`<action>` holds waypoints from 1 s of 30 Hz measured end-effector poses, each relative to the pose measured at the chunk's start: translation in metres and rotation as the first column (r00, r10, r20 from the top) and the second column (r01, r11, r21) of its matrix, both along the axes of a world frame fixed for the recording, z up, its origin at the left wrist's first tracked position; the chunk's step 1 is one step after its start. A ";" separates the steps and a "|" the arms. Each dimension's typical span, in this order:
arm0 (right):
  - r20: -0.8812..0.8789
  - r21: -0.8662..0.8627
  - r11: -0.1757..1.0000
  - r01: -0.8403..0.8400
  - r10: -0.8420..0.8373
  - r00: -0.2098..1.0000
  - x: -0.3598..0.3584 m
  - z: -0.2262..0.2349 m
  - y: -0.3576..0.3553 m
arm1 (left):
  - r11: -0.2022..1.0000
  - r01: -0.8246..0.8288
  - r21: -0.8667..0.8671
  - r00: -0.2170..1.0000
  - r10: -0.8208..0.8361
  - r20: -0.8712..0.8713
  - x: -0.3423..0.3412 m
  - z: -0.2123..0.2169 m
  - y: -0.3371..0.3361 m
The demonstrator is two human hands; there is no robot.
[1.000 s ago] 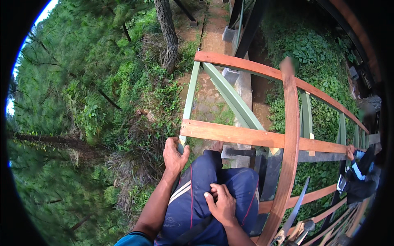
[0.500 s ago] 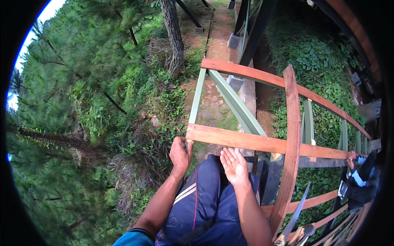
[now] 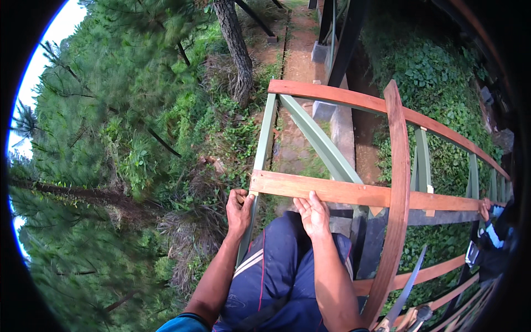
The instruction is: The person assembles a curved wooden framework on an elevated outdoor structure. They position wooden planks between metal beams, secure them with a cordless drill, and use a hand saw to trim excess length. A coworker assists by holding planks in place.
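Note:
A reddish wooden plank [image 3: 343, 191] runs left to right in front of me, on a green metal frame. Its left end lies just beyond my left hand [image 3: 240, 214], whose fingers are curled and pinched beside a green metal upright [image 3: 264, 133]; what they hold, if anything, is hidden. My right hand [image 3: 314, 217] grips the plank's near edge, palm up, thumb against its face. Farther off, a second plank [image 3: 326, 95] runs roughly parallel. A crossing board [image 3: 398, 160] lies over both planks, to the right of my right hand.
A green diagonal brace [image 3: 321, 138] joins the planks. At lower right lie a handsaw [image 3: 408, 288] and a hammer-like tool [image 3: 421, 314]. Another person's hand [image 3: 484, 209] touches the plank's far right end. Below are a dirt path [image 3: 301, 50], concrete footings and dense plants.
My right hand has risen from just below the plank to take hold of its near edge. My left hand has shifted slightly down and away from the plank's end, its fingers curling.

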State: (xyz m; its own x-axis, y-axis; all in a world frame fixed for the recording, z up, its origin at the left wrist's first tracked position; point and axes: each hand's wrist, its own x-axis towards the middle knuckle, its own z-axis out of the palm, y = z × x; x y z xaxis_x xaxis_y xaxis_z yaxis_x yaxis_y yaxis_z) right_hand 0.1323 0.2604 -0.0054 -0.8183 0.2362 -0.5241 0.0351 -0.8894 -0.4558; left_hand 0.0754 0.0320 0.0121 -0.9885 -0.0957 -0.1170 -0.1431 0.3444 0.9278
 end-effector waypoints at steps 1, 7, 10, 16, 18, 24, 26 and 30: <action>-0.018 -0.010 1.000 0.017 -0.017 1.000 -0.001 0.000 -0.001 | 0.999 0.004 0.038 1.000 -0.004 -0.005 0.000 0.000 0.000; -0.020 -0.006 1.000 0.018 -0.018 1.000 0.002 0.001 -0.004 | 1.000 -0.018 -0.004 0.999 0.018 -0.026 0.002 0.003 0.004; -0.039 -0.027 0.999 0.029 -0.030 0.999 0.002 0.000 -0.003 | 0.999 -0.005 -0.047 0.999 0.002 -0.052 0.001 0.002 0.004; -0.065 -0.044 0.999 0.031 -0.034 0.997 0.005 0.000 -0.004 | 0.999 -0.024 0.040 1.000 0.025 -0.008 -0.002 -0.003 0.002; -0.031 -0.010 1.000 0.020 -0.021 0.999 0.007 0.001 -0.004 | 0.998 -0.019 0.065 1.000 0.018 0.008 -0.002 -0.003 0.002; -0.046 0.026 1.000 -0.002 0.003 0.999 0.007 0.003 -0.004 | 0.999 -0.020 0.042 1.000 0.020 0.011 -0.002 -0.003 0.002; -0.032 -0.007 1.000 0.002 -0.003 0.999 0.005 0.003 -0.002 | 0.996 0.008 0.094 0.999 -0.012 0.039 -0.002 -0.003 0.001; 0.054 -0.074 0.997 0.026 -0.022 0.998 -0.002 0.005 0.001 | 0.982 0.051 0.184 0.998 -0.058 0.034 -0.003 -0.004 -0.002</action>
State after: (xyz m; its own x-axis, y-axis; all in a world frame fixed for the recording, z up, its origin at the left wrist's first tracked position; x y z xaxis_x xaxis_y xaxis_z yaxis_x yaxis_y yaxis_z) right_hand 0.1304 0.2612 -0.0003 -0.7836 0.2142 -0.5832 0.0358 -0.9216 -0.3866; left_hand 0.0727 0.0300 0.0080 -0.9860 -0.0148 -0.1660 -0.1660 0.1775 0.9700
